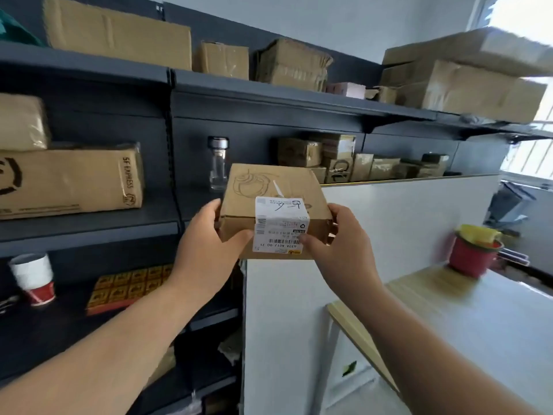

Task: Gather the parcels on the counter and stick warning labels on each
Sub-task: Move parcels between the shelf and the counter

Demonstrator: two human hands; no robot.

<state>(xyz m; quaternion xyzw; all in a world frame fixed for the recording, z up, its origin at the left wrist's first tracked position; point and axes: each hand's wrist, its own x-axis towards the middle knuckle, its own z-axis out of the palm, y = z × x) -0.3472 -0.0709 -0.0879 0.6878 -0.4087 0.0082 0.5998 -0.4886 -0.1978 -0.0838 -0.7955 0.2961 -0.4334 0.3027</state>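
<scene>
A small brown cardboard parcel (254, 190) with a white shipping label (279, 224) folded over its near edge is held up in front of the dark shelving. My left hand (206, 244) grips its left side and my right hand (341, 250) grips its right side, thumbs on the front face. The pale counter (478, 319) lies below and to the right. A sheet of yellow warning labels (128, 287) lies on a lower shelf at the left.
Dark metal shelves (269, 94) carry several cardboard boxes, including a large SF Express box (68, 181). A glass jar (218, 163) stands behind the parcel. A paper cup (34, 278) sits at the lower left. A white partition (389, 229) and red pot (472, 253) stand at the right.
</scene>
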